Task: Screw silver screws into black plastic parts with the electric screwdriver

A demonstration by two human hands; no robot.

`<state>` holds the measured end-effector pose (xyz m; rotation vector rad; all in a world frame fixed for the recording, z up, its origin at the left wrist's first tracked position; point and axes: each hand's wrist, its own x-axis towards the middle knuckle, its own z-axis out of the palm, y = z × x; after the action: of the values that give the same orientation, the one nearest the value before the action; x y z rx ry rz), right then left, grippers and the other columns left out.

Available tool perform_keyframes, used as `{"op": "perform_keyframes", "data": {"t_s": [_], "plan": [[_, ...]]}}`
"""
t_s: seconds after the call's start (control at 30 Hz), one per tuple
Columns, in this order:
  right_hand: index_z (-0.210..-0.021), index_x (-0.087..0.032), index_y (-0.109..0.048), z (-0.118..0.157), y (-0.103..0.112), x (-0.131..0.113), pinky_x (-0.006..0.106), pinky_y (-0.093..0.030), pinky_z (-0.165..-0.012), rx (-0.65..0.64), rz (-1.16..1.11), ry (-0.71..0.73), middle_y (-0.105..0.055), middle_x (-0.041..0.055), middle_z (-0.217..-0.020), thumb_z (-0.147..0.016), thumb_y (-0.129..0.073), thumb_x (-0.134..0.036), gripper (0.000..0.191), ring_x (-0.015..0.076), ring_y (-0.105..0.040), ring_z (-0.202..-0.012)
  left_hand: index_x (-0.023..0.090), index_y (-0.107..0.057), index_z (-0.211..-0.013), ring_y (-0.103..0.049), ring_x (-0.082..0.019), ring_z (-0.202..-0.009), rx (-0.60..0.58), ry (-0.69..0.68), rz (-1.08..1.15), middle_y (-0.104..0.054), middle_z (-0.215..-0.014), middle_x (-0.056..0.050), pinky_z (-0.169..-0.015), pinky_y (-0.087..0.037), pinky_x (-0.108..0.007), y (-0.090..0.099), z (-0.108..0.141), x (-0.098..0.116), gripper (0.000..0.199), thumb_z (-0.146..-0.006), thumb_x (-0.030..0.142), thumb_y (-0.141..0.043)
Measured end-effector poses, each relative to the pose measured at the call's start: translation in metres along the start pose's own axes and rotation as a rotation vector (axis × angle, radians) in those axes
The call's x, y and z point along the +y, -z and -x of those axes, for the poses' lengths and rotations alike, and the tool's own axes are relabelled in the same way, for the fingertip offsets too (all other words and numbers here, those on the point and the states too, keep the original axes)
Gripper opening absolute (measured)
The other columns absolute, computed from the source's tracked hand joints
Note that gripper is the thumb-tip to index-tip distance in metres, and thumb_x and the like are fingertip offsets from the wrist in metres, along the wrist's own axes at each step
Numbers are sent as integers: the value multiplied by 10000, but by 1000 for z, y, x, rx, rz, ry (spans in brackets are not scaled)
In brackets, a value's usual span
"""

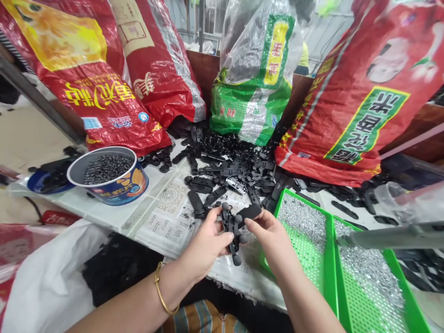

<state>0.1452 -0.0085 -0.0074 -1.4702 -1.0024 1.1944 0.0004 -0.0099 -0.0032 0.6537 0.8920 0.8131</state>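
Note:
Near the table's front edge, my left hand (212,238) is closed on a black plastic part with rounded knobs (231,231). Its thumb lies across the part's side. My right hand (268,229) pinches a flat black oval plastic piece (250,212) between thumb and fingers, close against the knobbed part; whether the two are joined I cannot tell. Just beyond my hands spreads a heap of black plastic parts (239,169), with one silvery part (236,185) among them.
Two green perforated trays (333,259) of small metal pieces stand at the right, with a grey bar (398,236) over one. A tub (118,199) of small dark pieces sits left. Red sacks (114,101) and a green-and-clear sack (253,106) line the back.

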Motion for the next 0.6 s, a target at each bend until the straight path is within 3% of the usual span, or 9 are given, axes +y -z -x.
{"op": "perform_keyframes", "data": {"t_s": [0.13,0.23,0.3,0.43,0.6], "plan": [[-1053,-235,-538,6,11,-1,298,-450,-675,33,187,107,-626,14,-856,-708,-629,-350,375,142,-565,-699,222,-330,-1211,-615,-112,-694,38,-31,-87,-616,-961,-48,-492,-423,-164,1,2,-6,564,-708,28,-494],[-911,-220,-621,11,23,-2,326,-445,-717,96,405,126,-644,28,-848,-714,-620,-371,248,163,-576,-736,226,-324,-1207,-620,-128,-697,42,-40,-73,-622,-947,-47,-496,-444,-180,2,3,-7,558,-711,48,-510],[-861,-209,-623,16,28,0,318,-460,-695,157,312,32,-647,24,-806,-685,-651,-392,255,161,-585,-711,235,-318,-1207,-629,-151,-738,69,-49,-26,-617,-988,-57,-530,-483,-217,3,3,-6,554,-720,88,-538],[-902,-210,-597,32,29,9,277,-494,-654,285,-127,-132,-633,-3,-759,-608,-728,-396,372,135,-608,-650,254,-302,-1230,-628,-184,-837,155,-117,55,-602,-1096,-81,-572,-512,-250,7,1,-6,573,-736,148,-571],[-824,-200,-588,46,15,13,220,-466,-577,260,-314,-254,-605,-22,-670,-552,-779,-355,367,110,-582,-597,306,-282,-1283,-590,-195,-979,166,-188,136,-584,-1161,-65,-658,-523,-255,8,-1,-11,651,-736,156,-600]]}}
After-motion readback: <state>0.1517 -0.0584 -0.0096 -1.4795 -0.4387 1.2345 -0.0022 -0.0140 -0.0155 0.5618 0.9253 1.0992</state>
